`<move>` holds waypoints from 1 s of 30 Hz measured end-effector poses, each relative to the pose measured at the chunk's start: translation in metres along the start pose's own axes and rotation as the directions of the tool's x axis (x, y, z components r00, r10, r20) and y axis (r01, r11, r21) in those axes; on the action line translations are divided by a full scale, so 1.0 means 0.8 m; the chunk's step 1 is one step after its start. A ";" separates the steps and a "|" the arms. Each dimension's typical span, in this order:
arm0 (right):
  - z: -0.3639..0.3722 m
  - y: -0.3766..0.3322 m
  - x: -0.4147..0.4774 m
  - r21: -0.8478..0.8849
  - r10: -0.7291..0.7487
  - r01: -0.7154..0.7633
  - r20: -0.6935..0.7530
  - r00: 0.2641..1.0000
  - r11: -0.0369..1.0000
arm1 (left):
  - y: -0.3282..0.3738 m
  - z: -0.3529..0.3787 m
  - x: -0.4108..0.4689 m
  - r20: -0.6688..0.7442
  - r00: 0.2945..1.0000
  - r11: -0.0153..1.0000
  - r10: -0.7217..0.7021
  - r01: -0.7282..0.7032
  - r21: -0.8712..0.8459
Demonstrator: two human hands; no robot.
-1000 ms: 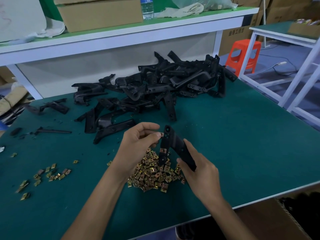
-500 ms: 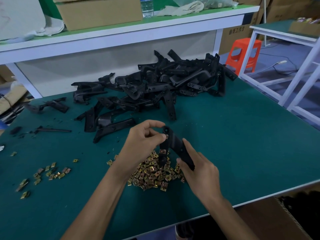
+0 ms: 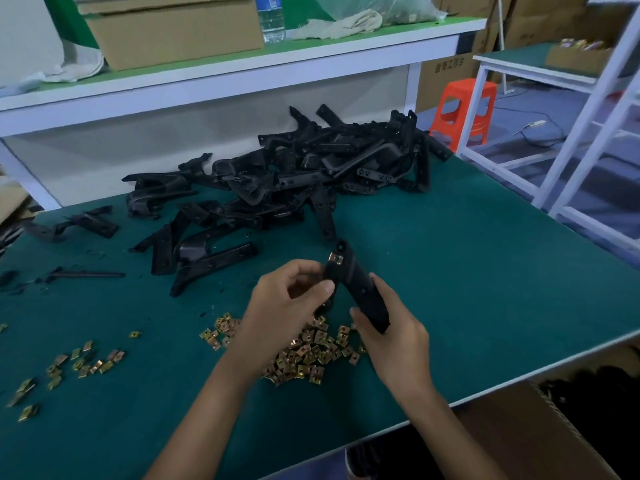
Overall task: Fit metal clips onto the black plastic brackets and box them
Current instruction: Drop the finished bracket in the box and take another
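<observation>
Loose brass clips (image 3: 79,365) dot the green bench mat (image 3: 485,271) at the left, and a black bracket heap (image 3: 294,174) sprawls behind. Above the main clip pile (image 3: 311,356), the left hand (image 3: 284,306) pinches the bracket (image 3: 360,289), with one clip (image 3: 336,259) seated near its top; the right hand (image 3: 391,330) grips its lower end. An orange stool (image 3: 464,109) stands beyond

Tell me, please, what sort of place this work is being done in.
Probably a factory assembly workshop: a green workbench holds a heap of black plastic brackets and loose metal clips, with a cardboard box shelved behind.
</observation>
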State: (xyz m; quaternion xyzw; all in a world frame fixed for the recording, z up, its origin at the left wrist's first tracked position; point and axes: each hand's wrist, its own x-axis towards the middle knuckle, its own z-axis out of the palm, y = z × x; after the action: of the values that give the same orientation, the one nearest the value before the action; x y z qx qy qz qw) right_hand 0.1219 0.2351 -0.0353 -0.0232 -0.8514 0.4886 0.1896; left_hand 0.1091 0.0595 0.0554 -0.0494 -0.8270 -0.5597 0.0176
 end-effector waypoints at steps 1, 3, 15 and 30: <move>-0.001 -0.001 0.000 0.012 0.033 -0.033 -0.014 0.999 0.999 | 0.001 0.003 -0.002 -0.009 1.000 0.997 0.020 -0.019 0.070; -0.004 -0.007 -0.003 0.065 0.114 -0.115 0.011 0.993 0.991 | 0.005 0.008 -0.005 -0.061 0.997 0.982 0.049 -0.037 0.186; -0.119 0.024 -0.145 0.278 0.340 -0.279 -0.202 0.919 0.919 | 0.065 0.140 -0.060 0.244 0.958 0.949 0.149 -0.208 0.236; -0.344 0.171 -0.145 0.504 0.806 -0.644 -0.485 0.340 0.575 | 0.029 0.128 -0.058 0.346 0.919 0.954 0.189 -0.256 0.159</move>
State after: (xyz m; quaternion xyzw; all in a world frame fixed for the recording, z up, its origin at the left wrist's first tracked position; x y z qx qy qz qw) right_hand 0.3045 0.5073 -0.0609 -0.5546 -0.5567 0.5680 0.2448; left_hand 0.1599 0.1603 0.0351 -0.2335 -0.8595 -0.4518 -0.0509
